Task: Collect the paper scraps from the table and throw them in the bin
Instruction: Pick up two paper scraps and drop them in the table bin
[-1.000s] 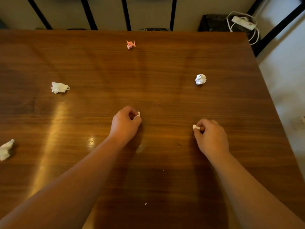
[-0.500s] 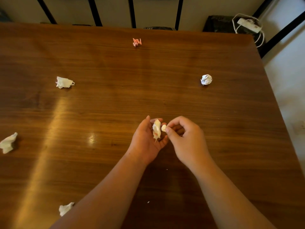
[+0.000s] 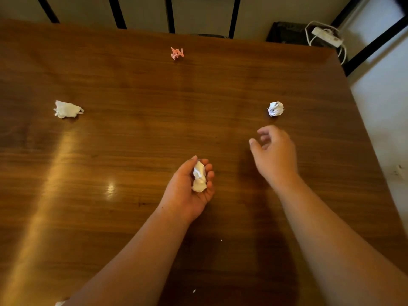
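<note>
My left hand is cupped palm-up over the tabletop, its grip curled loosely around a white paper wad resting against my fingers. My right hand hovers off to the right of it, grip apart and holding nothing, fingers bent. Just beyond that hand lies a crumpled white ball. Far out ahead of both hands sits a pink scrap. Well off to the left of my left hand lies a white scrap. A tiny white fleck lies close to my left forearm.
</note>
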